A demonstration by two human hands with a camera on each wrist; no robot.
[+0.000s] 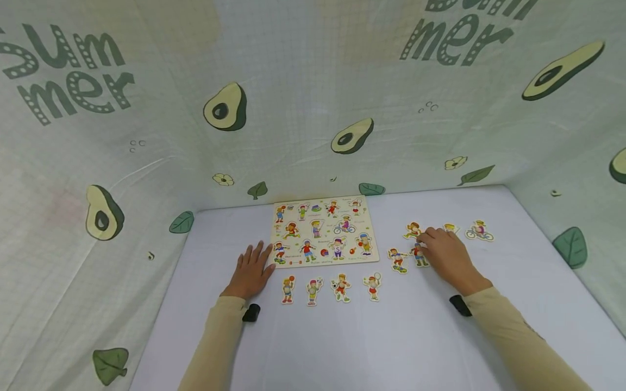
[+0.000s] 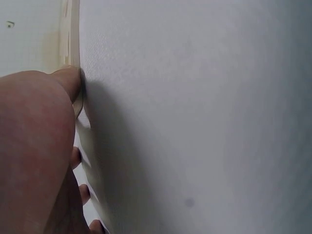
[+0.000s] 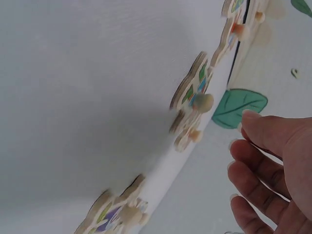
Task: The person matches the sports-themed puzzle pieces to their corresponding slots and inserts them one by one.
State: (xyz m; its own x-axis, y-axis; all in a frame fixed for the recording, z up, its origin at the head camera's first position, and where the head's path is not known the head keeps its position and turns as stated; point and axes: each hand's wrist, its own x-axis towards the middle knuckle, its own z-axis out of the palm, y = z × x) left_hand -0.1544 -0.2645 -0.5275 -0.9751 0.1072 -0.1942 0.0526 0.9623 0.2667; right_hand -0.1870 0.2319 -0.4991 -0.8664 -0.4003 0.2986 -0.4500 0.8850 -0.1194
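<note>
A wooden puzzle board [image 1: 303, 244] with printed sports figures lies at the back of the table. My left hand [image 1: 249, 271] rests at its left side with fingers spread. In the left wrist view, the thumb [image 2: 68, 80] touches the board's edge. My right hand [image 1: 445, 255] hovers over the loose puzzle pieces at the right, fingers loosely bent and nothing between them. Nearest to it are a roller-skater piece [image 1: 419, 256], a running-figure piece [image 1: 413, 230] and a partly hidden piece [image 1: 451, 227]. A knobbed piece [image 3: 195, 90] shows below the hand in the right wrist view.
A skateboarder piece [image 1: 398, 260] lies left of the right hand, a cyclist piece [image 1: 480, 231] beyond it. Several pieces lie in a row before the board, among them a soccer-player piece [image 1: 340, 288] and a tennis-player piece [image 1: 373, 286]. A printed cloth [image 1: 293, 65] hangs behind the table.
</note>
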